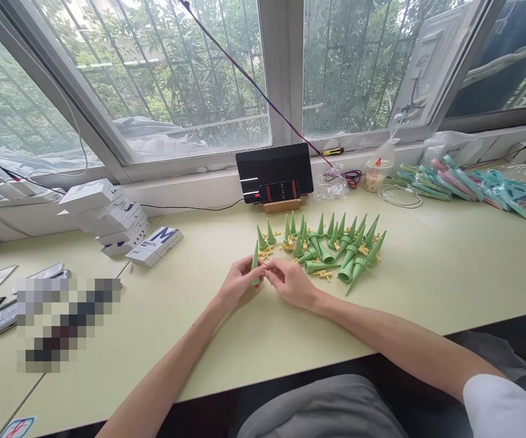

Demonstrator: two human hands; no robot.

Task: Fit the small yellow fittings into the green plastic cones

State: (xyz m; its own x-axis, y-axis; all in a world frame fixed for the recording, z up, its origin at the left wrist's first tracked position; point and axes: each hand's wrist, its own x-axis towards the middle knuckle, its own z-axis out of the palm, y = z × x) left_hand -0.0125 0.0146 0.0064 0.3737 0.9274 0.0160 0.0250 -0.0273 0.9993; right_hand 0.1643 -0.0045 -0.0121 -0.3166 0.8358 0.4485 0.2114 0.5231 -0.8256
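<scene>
My left hand is closed around a green plastic cone, which it holds upright just above the pale green table. My right hand meets it from the right, fingers pinched at the cone's lower side on something too small to make out. Just behind both hands lies a heap of several more green cones, some standing, some lying, mixed with small yellow plastic pieces.
A dark tablet and a phone stand on a wooden holder at the windowsill. White boxes are stacked at the left. Teal packets, a plastic cup and cables lie at the right.
</scene>
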